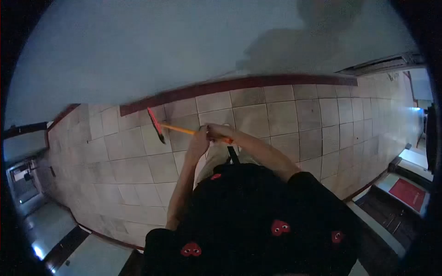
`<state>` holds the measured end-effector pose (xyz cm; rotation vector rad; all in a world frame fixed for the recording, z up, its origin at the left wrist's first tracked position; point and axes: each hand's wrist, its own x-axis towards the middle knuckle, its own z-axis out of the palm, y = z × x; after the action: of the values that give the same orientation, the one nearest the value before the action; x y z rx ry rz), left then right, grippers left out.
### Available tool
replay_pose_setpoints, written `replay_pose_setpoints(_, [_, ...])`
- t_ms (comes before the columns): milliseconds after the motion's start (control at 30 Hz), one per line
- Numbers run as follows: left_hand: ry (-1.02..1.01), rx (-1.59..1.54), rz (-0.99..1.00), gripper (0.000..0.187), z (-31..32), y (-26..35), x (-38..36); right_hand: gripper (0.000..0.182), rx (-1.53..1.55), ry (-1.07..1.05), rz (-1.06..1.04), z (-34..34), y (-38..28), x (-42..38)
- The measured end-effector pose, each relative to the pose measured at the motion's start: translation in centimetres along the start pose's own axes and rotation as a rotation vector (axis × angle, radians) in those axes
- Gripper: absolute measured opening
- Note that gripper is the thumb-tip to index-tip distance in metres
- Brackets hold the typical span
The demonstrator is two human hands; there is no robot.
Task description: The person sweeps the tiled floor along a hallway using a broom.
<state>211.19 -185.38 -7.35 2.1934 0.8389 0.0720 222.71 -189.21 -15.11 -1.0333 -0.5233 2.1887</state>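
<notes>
An orange stick handle (178, 129) runs from between my hands toward the left, down to a narrow red and black head (155, 125) over the floor tiles near the wall's base. My left hand (200, 140) is closed around the handle. Just to its right, my right hand (221, 130) also wraps the handle, close against the left one. The orange end of the handle shows a little past my right hand, in front of my body.
A pale wall (184, 46) with a dark red skirting (230, 85) stands ahead. Beige floor tiles (281, 117) stretch left and right. At the lower right is a doorway area with a red panel (408, 192). A shadow falls on the wall.
</notes>
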Motion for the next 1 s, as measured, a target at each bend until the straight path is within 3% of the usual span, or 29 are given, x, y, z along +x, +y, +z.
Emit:
replay_pose_setpoints(33, [-0.033, 0.011, -0.073, 0.033, -0.8, -0.1, 0.3, 0.022, 0.015, 0.009, -0.007, -0.2, -0.3, 0.0])
replay_pose_setpoints(133, [-0.058, 0.026, 0.105, 0.034, 0.3, -1.3, 2.0, 0.025, -1.137, 0.184, 0.446, -0.6, -3.0, -3.1])
replay_pose_setpoints(167, [-0.078, 0.028, 0.128, 0.034, 0.6, -0.8, 2.7, 0.024, -0.946, 0.319, 0.386, -2.0, -2.3, -5.3])
replay_pose_setpoints(233, [-0.33, -0.042, 0.001, 0.033, 0.7, 3.2, 4.0, 0.023, -0.375, 0.491, 0.156, -4.5, 0.9, -12.9])
replay_pose_setpoints(267, [-0.306, -0.078, 0.117, 0.028, 2.2, 3.1, 4.5, 0.028, -0.158, 0.522, 0.131, -6.8, 3.9, -15.7])
replay_pose_setpoints(300, [-0.336, -0.077, 0.144, 0.028, 2.9, 4.2, 5.3, 0.033, -0.275, 0.645, 0.389, -5.5, 1.2, -19.8])
replay_pose_setpoints(333, [-0.482, -0.046, 0.155, 0.031, 3.6, 5.3, 6.4, 0.029, -0.47, 0.687, 0.321, -6.7, 2.2, -22.7])
replay_pose_setpoints(367, [-0.624, -0.009, 0.166, 0.034, 4.3, 6.4, 7.3, 0.026, -0.424, 0.789, 0.238, -7.8, 4.1, -25.8])
replay_pose_setpoints(400, [-0.756, -0.001, 0.047, 0.033, 5.9, 7.0, 8.4, 0.025, -0.382, 0.885, 0.149, -8.8, 5.8, -28.9])
replay_pose_setpoints(433, [-0.778, 0.011, 0.072, 0.033, 6.7, 8.3, 9.0, 0.024, -0.092, 1.028, 0.035, -9.5, 7.7, -31.1])
replay_pose_setpoints(467, [-0.766, 0.046, 0.107, 0.033, 7.3, 9.6, 9.5, 0.024, -0.07, 1.049, 0.025, -9.8, 8.6, -32.5])
replay_pose_setpoints(533, [-0.763, 0.091, 0.157, 0.033, 8.0, 12.4, 10.6, 0.026, -0.019, 1.311, -0.233, -10.7, 9.8, -34.9])
replay_pose_setpoints(567, [-0.774, 0.126, 0.205, 0.033, 8.0, 13.7, 11.2, 0.026, -0.007, 1.324, -0.244, -11.8, 10.1, -36.1])
replay_pose_setpoints(667, [-0.792, 0.112, 0.277, 0.034, 9.7, 16.1, 13.1, 0.03, 0.142, 1.266, 0.01, -13.6, 9.0, -40.2])
replay_pose_setpoints(733, [-0.814, 0.068, 0.316, 0.035, 10.8, 18.4, 14.2, 0.032, -0.23, 1.212, 0.213, -9.4, 3.1, -43.7])
replay_pose_setpoints(800, [-0.924, 0.063, 0.168, 0.037, 11.4, 22.2, 15.4, 0.033, -0.232, 1.17, 0.263, -9.1, 1.8, -45.4])
replay_pose_setpoints(833, [-0.936, 0.069, 0.187, 0.037, 11.8, 23.8, 15.6, 0.034, -0.262, 1.105, 0.313, -9.2, 1.7, -45.9])
replay_pose_setpoints(867, [-0.916, 0.111, 0.239, 0.036, 11.9, 25.4, 16.1, 0.036, -0.083, 1.071, 0.197, -9.9, 2.4, -45.7])
replay_pose_setpoints(933, [-0.899, 0.161, 0.3, 0.035, 13.7, 27.3, 16.7, 0.039, -0.09, 0.934, 0.182, -11.8, 2.3, -45.5])
replay_pose_setpoints(967, [-0.86, 0.186, 0.316, 0.036, 15.3, 27.0, 17.1, 0.039, -0.267, 0.832, 0.285, -12.8, 1.4, -45.3])
replay_pose_setpoints(1000, [-0.822, 0.212, 0.33, 0.037, 16.6, 26.9, 17.4, 0.039, -0.255, 0.839, 0.278, -13.6, 1.5, -45.5])
